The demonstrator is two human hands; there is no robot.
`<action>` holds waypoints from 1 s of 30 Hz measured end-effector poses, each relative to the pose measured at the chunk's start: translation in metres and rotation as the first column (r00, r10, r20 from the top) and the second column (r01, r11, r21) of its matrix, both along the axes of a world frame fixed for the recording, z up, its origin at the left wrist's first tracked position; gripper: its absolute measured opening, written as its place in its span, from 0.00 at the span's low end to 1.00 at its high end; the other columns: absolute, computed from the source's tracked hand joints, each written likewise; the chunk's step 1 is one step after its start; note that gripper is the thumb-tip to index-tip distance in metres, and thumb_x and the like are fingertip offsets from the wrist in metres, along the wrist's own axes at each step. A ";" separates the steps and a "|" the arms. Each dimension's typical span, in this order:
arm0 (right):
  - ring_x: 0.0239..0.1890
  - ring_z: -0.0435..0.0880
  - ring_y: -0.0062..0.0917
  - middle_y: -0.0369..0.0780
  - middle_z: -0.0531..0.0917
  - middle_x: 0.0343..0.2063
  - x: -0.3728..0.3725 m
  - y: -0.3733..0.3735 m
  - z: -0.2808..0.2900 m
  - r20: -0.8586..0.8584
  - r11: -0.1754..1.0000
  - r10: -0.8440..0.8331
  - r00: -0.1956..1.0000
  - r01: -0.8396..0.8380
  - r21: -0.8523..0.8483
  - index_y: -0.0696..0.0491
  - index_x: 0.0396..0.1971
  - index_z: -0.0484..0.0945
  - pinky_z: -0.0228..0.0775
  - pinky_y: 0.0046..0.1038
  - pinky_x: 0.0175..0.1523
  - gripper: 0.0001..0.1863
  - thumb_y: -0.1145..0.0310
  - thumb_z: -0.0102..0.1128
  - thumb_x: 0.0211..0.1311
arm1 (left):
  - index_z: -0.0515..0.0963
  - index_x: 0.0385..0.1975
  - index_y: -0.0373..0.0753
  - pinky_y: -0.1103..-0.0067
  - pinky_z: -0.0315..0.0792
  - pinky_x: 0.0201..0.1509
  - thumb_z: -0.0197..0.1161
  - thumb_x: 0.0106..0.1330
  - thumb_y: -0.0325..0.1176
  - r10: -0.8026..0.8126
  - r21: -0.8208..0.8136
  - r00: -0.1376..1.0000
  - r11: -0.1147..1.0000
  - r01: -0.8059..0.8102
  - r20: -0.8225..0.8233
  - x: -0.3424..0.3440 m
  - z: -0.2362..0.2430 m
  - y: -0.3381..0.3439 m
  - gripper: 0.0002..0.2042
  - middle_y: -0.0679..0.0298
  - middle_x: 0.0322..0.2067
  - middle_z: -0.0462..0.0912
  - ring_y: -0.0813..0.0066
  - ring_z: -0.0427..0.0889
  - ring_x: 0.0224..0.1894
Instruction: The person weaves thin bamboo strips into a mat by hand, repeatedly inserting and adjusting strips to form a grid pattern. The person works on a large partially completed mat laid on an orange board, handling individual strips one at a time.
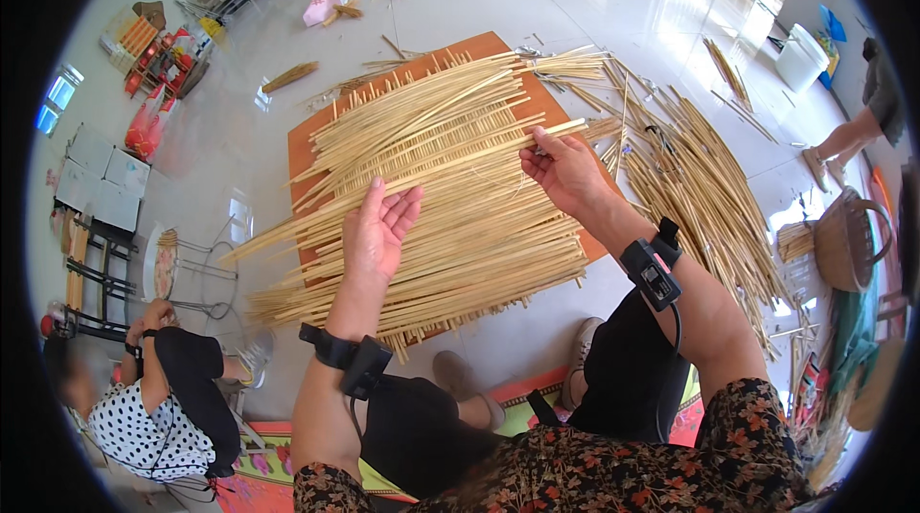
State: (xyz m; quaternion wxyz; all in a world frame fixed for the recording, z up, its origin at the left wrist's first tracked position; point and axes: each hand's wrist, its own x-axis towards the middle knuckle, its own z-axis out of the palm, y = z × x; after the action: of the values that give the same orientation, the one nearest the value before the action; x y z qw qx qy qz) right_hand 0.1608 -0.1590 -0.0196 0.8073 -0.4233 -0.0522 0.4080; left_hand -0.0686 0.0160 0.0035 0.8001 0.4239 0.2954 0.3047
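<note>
A long pale-yellow stalk (479, 161) slants across a partly woven mat (470, 254) of similar stalks. My right hand (565, 170) pinches the stalk close to its right end between thumb and fingers. Beside the stalk, further left, my left hand (377, 230) is turned palm up with its fingers apart and half bent. The stalk runs past the left thumb; whether it touches cannot be told. The mat lies on an orange-brown board (299, 151), with cross-pieces showing between the long stalks and sticking out at the far and near edges.
Many loose stalks (704, 192) lie spread on the tiled floor at the right. A wicker basket (843, 250) and a white bucket (801, 58) stand beyond. At lower left sits another person in a dotted top (153, 427); another person's legs (843, 137) show at right.
</note>
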 end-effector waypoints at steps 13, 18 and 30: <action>0.38 0.84 0.26 0.39 0.80 0.35 0.007 0.012 -0.002 -0.036 0.994 -0.030 0.999 0.026 -0.104 0.58 0.42 0.79 0.83 0.28 0.46 0.12 0.63 0.58 0.77 | 0.76 0.54 0.31 0.76 0.85 0.50 0.65 0.74 0.38 0.004 -0.022 0.999 1.000 -0.005 -0.037 0.007 -0.014 0.017 0.18 0.50 0.49 0.85 0.62 0.88 0.51; 0.39 0.85 0.26 0.39 0.81 0.36 0.012 0.013 -0.001 -0.070 0.993 0.011 0.998 -0.019 -0.114 0.57 0.45 0.80 0.84 0.29 0.46 0.10 0.66 0.56 0.78 | 0.77 0.52 0.32 0.76 0.85 0.49 0.65 0.73 0.37 0.009 -0.010 0.999 1.000 -0.009 -0.031 0.010 -0.016 0.022 0.16 0.51 0.48 0.86 0.63 0.88 0.51; 0.42 0.86 0.30 0.44 0.81 0.39 0.029 0.011 -0.013 0.048 0.998 0.003 0.999 -0.001 -0.058 0.64 0.43 0.77 0.86 0.31 0.50 0.14 0.66 0.61 0.75 | 0.78 0.50 0.35 0.76 0.86 0.49 0.65 0.74 0.36 -0.053 -0.012 0.996 0.998 0.054 0.070 0.024 -0.031 0.031 0.13 0.51 0.47 0.86 0.62 0.88 0.50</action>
State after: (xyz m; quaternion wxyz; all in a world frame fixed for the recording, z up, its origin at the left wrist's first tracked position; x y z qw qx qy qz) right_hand 0.1900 -0.1479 -0.0329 0.7927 -0.4562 -0.0600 0.3999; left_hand -0.0448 0.0472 -0.0273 0.8207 0.4153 0.2579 0.2958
